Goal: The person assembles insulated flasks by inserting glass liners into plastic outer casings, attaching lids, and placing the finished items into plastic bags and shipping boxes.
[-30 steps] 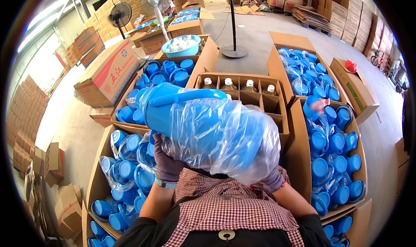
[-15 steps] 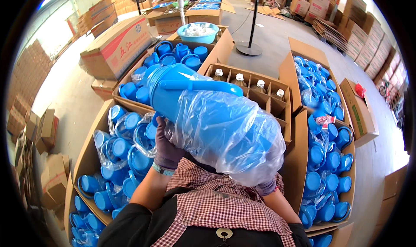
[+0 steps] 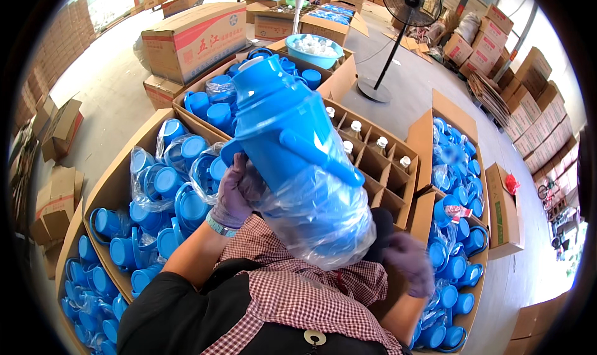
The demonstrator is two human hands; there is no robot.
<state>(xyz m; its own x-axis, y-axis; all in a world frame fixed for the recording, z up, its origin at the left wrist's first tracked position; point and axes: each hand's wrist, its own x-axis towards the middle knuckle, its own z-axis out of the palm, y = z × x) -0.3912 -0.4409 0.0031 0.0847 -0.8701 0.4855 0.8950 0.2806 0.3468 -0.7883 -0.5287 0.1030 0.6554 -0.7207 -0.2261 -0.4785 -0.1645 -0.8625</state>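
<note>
Head view: a blue flask is held above the lap of a checked apron, at the middle of the picture.
Long axis: tilted, neck up and to the left, base down and to the right.
Plastic bag: clear film around the lower body; the neck and shoulder are bare.
Left hand: gloved, closed on the flask's left flank, below the shoulder.
Right hand: gloved, blurred, empty as far as seen; finger spread cannot be told. The flask lies to its upper left; the bagged base is the nearest part, just beside but apart, with film covering the body.
Divided carton: beyond the flask and to its right, partly hidden by it, holding white-capped bottles.
Flanking cartons: left carton and right carton, both filled with blue vessels, hem in the lap.
Far side: turquoise basin of white pieces.
</note>
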